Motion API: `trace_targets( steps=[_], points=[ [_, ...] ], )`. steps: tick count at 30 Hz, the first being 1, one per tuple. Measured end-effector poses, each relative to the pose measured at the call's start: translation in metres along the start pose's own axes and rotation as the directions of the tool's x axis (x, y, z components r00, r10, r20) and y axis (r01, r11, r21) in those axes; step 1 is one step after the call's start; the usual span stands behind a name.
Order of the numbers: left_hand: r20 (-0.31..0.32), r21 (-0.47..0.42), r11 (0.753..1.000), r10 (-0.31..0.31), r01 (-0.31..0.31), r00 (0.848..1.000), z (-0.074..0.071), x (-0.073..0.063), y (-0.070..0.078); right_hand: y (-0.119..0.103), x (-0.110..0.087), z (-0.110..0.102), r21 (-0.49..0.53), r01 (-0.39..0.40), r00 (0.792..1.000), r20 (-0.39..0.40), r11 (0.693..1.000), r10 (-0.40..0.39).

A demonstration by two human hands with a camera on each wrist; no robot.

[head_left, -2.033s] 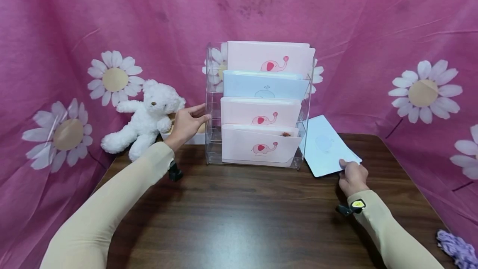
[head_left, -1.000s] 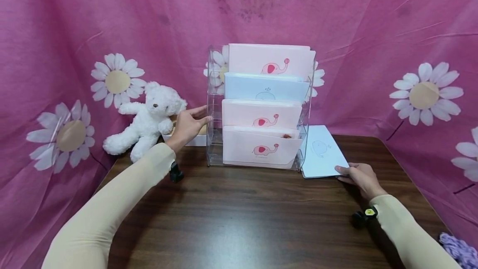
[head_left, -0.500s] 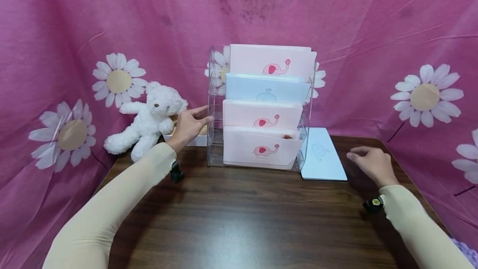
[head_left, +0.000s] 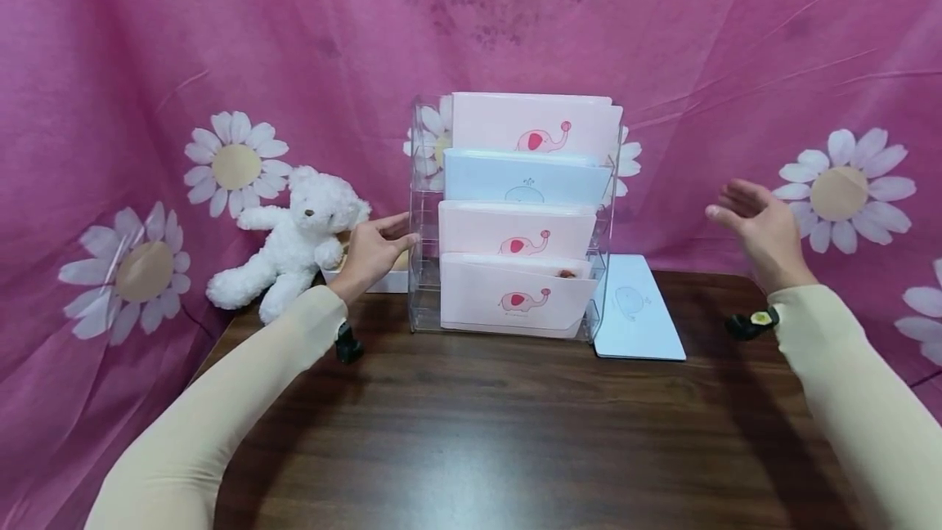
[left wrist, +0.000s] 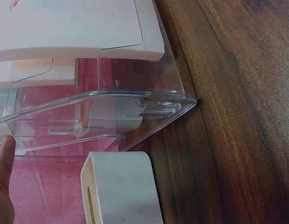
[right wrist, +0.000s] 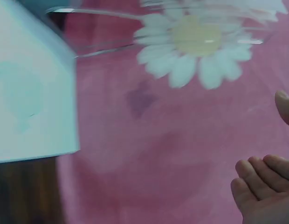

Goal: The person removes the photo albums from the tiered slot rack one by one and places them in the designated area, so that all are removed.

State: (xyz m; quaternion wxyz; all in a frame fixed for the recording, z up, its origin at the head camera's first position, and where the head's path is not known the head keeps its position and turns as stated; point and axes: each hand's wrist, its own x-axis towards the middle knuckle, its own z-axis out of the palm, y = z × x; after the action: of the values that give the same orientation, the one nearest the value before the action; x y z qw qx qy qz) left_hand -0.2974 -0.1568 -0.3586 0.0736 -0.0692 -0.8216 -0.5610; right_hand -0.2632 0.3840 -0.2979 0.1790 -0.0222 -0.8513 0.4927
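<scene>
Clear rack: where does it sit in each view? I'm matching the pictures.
Head: the clear rack stands upright on the table, near the picture's centre.
Left wrist: it takes up much of the upper left, with one corner reaching past the centre.
Right wrist: only its clear edges show, blurred, along the top.
Shared landmark: the pink curtain, behind the rack in all three.

a homelike corner: pink daisy drape [head_left: 684,31], wood-grain table [head_left: 471,424], teddy bear [head_left: 298,240]
</scene>
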Motion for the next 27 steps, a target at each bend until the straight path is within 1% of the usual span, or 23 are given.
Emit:
trace_targets(
  steps=[3, 4, 6, 7, 8, 9, 11, 12, 13, 15, 16, 17, 19, 23, 27],
  points=[
    [0.0, 0.005, 1.0, 0.001, -0.001, 1.0, 0.0, 0.0, -0.001, -0.023, 0.011, 0.003, 0.03, 0.044, 0.999, 0.001, 0.999, -0.044],
    [0.0, 0.009, 1.0, 0.001, -0.001, 1.0, -0.001, 0.0, -0.001, -0.03, 0.015, 0.005, 0.058, 0.065, 0.998, -0.004, 0.996, -0.065],
    [-0.002, 0.013, 1.0, -0.001, 0.001, 1.0, -0.001, -0.001, -0.002, -0.045, 0.022, 0.009, 0.169, 0.106, 0.994, -0.005, 0.98, -0.107],
    [0.0, 0.018, 1.0, -0.001, 0.001, 1.0, -0.002, -0.001, -0.001, -0.052, 0.025, 0.011, 0.252, 0.13, 0.991, -0.01, 0.959, -0.132],
    [0.001, 0.02, 1.0, -0.001, 0.001, 1.0, -0.001, -0.001, -0.002, -0.059, 0.028, 0.013, 0.332, 0.157, 0.987, -0.019, 0.93, -0.16],
    [0.002, 0.023, 1.0, 0.001, -0.001, 1.0, -0.001, -0.001, -0.001, -0.066, 0.031, 0.014, 0.405, 0.184, 0.982, -0.031, 0.895, -0.188],
    [0.002, 0.026, 1.0, 0.005, -0.005, 1.0, 0.0, -0.001, -0.001, -0.08, 0.037, 0.018, 0.547, 0.225, 0.97, -0.053, 0.806, -0.235],
    [0.002, 0.026, 1.0, 0.006, -0.006, 1.0, 0.0, 0.0, -0.001, -0.086, 0.04, 0.019, 0.59, 0.246, 0.964, -0.064, 0.769, -0.259],
    [0.0, 0.029, 1.0, 0.007, -0.007, 1.0, 0.0, 0.0, -0.001, -0.093, 0.043, 0.021, 0.619, 0.263, 0.957, -0.074, 0.74, -0.279],
    [-0.002, 0.037, 0.999, 0.013, -0.013, 1.0, 0.0, 0.0, -0.001, -0.105, 0.05, 0.025, 0.649, 0.284, 0.947, -0.078, 0.705, -0.31],
    [-0.002, 0.039, 0.999, 0.014, -0.014, 1.0, 0.0, 0.0, -0.002, -0.11, 0.053, 0.027, 0.656, 0.287, 0.944, -0.072, 0.698, -0.321],
    [-0.002, 0.042, 0.999, 0.017, -0.017, 1.0, 0.0, 0.0, -0.002, -0.115, 0.056, 0.028, 0.654, 0.288, 0.942, -0.061, 0.699, -0.33],
    [0.0, 0.042, 0.999, 0.022, -0.022, 1.0, -0.001, 0.0, -0.002, -0.124, 0.061, 0.031, 0.64, 0.274, 0.941, -0.025, 0.718, -0.337],
    [0.001, 0.028, 0.999, 0.025, -0.025, 1.0, 0.0, 0.0, 0.0, -0.139, 0.069, 0.037, 0.557, 0.215, 0.946, 0.086, 0.802, -0.312],
    [0.003, 0.013, 1.0, 0.012, -0.012, 1.0, 0.0, -0.001, -0.001, -0.152, 0.077, 0.048, 0.484, 0.185, 0.947, 0.146, 0.856, -0.287]
  ],
)
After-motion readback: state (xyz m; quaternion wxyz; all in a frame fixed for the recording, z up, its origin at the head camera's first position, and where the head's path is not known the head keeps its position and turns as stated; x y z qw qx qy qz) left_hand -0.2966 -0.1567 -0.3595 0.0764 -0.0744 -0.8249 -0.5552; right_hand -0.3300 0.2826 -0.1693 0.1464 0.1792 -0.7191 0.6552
